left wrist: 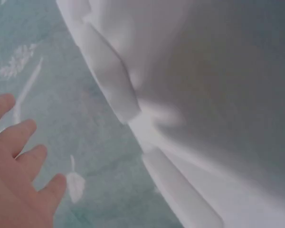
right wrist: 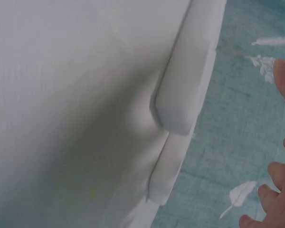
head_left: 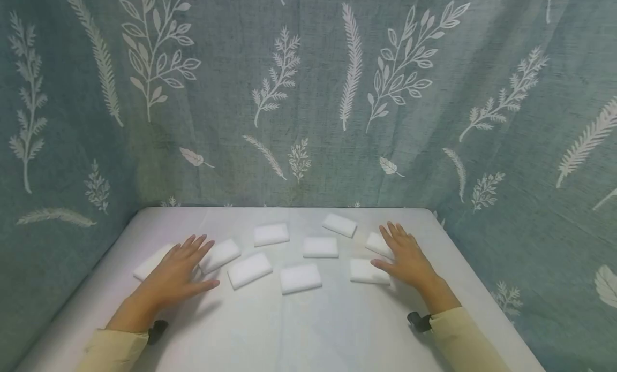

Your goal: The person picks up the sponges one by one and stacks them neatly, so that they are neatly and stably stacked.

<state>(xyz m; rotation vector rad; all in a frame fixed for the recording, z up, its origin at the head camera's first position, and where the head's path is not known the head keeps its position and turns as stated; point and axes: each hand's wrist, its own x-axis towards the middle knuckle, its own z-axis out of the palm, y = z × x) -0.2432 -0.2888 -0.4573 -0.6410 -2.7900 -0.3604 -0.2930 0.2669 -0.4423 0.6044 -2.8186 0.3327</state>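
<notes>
Curtain [head_left: 318, 109] is hanging behind a white table [head_left: 270, 334]. Left hand [head_left: 179, 269] and right hand [head_left: 408, 260] are hovering well apart above it, both spreading wide and gripping nothing. Nine white blocks [head_left: 300, 279] are lying scattered between and partly beneath them, none standing stacked or lined up; seemingly nothing is done, and all nine are awaiting handling.

- White blocks [head_left: 300, 279]: no readable text, label or number.
- Green cloth [head_left: 222, 120]: no readable lettering or sign.
- Dark wrist pieces [head_left: 418, 321]: no readable brand.
</notes>
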